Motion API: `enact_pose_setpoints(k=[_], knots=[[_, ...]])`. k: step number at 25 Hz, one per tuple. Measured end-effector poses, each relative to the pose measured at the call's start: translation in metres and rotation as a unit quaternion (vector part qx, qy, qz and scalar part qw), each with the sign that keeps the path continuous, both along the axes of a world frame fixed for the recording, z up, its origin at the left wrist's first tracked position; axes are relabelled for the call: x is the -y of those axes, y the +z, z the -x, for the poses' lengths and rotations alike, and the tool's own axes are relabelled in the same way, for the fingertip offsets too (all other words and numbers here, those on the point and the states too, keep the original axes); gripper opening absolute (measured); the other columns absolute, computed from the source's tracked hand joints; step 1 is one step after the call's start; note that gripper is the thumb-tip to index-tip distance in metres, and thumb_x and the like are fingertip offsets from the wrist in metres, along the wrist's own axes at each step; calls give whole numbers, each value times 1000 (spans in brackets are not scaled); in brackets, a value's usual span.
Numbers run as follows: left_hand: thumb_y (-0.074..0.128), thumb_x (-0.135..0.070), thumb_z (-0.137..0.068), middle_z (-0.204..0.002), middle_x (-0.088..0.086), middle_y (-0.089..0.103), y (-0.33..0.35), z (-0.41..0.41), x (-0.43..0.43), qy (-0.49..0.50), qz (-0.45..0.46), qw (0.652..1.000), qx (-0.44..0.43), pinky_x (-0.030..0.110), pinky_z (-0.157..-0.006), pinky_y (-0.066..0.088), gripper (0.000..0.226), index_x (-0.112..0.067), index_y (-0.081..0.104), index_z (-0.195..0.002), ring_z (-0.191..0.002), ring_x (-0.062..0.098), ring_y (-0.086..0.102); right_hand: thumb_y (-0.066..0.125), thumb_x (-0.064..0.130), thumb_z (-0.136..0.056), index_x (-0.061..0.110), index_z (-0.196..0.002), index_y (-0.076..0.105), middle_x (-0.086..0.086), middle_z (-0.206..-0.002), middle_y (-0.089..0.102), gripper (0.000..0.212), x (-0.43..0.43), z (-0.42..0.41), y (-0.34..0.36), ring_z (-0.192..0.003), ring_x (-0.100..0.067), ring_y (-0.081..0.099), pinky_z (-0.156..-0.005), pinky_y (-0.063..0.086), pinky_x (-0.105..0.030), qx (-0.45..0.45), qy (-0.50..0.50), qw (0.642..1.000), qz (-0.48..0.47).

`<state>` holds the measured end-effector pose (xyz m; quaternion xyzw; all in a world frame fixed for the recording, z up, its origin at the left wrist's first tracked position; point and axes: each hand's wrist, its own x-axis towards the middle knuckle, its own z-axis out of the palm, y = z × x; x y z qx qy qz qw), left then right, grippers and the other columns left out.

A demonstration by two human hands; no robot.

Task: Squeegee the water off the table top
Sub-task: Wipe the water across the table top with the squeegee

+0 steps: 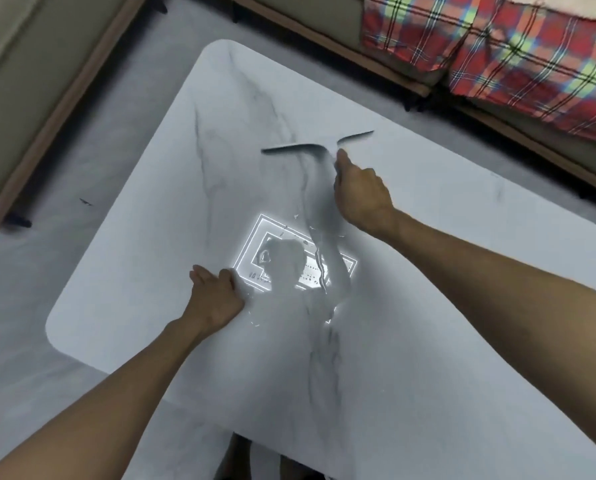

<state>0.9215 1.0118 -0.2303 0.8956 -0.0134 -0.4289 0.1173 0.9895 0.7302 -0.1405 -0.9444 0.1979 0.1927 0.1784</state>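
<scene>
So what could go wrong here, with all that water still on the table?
Some guesses:
1. The squeegee sits far from the puddle, which lies nearer the person. A pull toward the near edge could send water off the table onto the person's feet or the floor.
2. The left hand presses flat right beside the puddle; it might slip on the wet top.
3. The right hand holds a blurred, fast-moving squeegee, so a stroke could miss streaks.
</scene>
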Motion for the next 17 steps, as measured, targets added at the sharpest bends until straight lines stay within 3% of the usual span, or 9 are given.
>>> enact_pose_setpoints(k=[2, 6, 8, 10, 11, 13, 15, 17], knots=[[39, -10, -85, -148, 46, -1, 5, 1, -3, -7, 5, 1000, -8, 50, -114, 23, 40, -2, 38, -125, -142, 54, -8, 36, 16, -95, 24, -148, 22, -23, -98, 64, 56, -23, 44, -3, -87, -42, 61, -67, 35, -38, 1, 74, 997, -8], [42, -14, -83, -153, 36, -4, 16, -7, -8, 11, 25, 998, -60, 38, -96, 30, 30, -8, 39, -112, -145, 45, -3, 38, 20, -96, 35, -152, 10, -8, -87, 62, 65, -20, 143, 5, -77, -35, 62, -59, 38, -34, -52, 131, 990, 9], [43, -19, -85, -155, 33, -7, 22, -9, -13, 5, 28, 996, -85, 42, -104, 29, 33, -8, 39, -116, -147, 43, -6, 37, 19, -97, 41, -152, 7, -5, -84, 59, 66, -2, 189, 18, -71, -32, 60, -58, 41, -33, -92, 130, 987, 35], [46, -23, -86, -155, 31, 3, 29, -9, -19, -3, 35, 996, -84, 43, -106, 30, 31, -9, 41, -113, -147, 42, 3, 33, 22, -99, 44, -150, 9, -3, -81, 61, 61, 15, 224, 33, -69, -30, 60, -59, 46, -34, -109, 100, 988, 52], [48, -25, -85, -151, 29, 18, 34, -8, -21, -6, 44, 996, -75, 42, -100, 36, 25, -12, 43, -105, -144, 42, 17, 30, 24, -100, 45, -150, 11, -3, -81, 62, 57, 21, 236, 39, -70, -30, 60, -61, 48, -35, -113, 82, 989, 57], [51, -28, -80, -114, 11, 51, 47, -5, -28, 3, 82, 995, -52, 33, -72, 42, 13, -20, 43, -85, -112, 35, 52, 24, 30, -102, 47, -148, 18, -2, -82, 66, 49, 30, 251, 52, -72, -30, 61, -62, 46, -35, -122, 49, 990, 59], [52, -27, -80, -82, 0, 53, 56, 4, -38, 19, 107, 993, -45, 29, -55, 35, 11, -24, 41, -78, -75, 22, 55, 20, 36, -102, 48, -144, 24, -1, -82, 66, 45, 30, 254, 64, -74, -31, 60, -62, 42, -34, -116, 21, 992, 51], [50, -22, -82, -77, 4, 56, 62, 11, -50, 48, 102, 993, -35, 30, -53, 35, 6, -20, 45, -84, -65, 18, 50, 20, 42, -101, 48, -143, 26, 0, -84, 67, 43, 19, 245, 71, -77, -32, 62, -62, 40, -34, -86, 27, 995, 51]])
